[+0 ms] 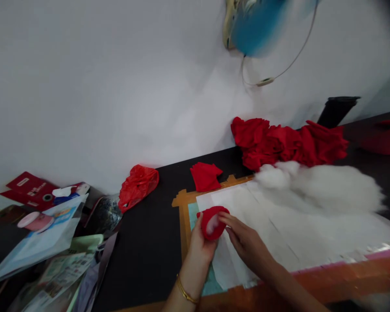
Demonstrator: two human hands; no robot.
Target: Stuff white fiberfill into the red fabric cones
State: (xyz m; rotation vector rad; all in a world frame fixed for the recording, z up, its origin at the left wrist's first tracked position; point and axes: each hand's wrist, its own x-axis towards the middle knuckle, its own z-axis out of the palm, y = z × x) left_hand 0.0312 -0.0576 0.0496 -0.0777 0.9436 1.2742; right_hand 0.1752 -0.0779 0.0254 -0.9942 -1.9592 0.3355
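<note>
A small red fabric pouch [219,234] is held up over the white sheet, its mouth turned toward me. White fluffy stuffing [212,224] shows inside the opening. My left hand [204,245] wraps round the pouch from below and the left, thumb along its side. At the pouch's right rim, the fingers of my right hand [245,237] are closed on the edge, with the fingertips partly hidden there. A big heap of white fibre stuffing [338,186] lies on the white sheet [279,225] to the right.
Behind the stuffing is a pile of red fabric pieces [286,141]; a smaller red piece [205,175] lies left of it. A red plastic bag [139,184] sits by the wall. Boxes, papers and a pink spool [36,221] crowd the left. A blurred blue fan [258,28] hangs above.
</note>
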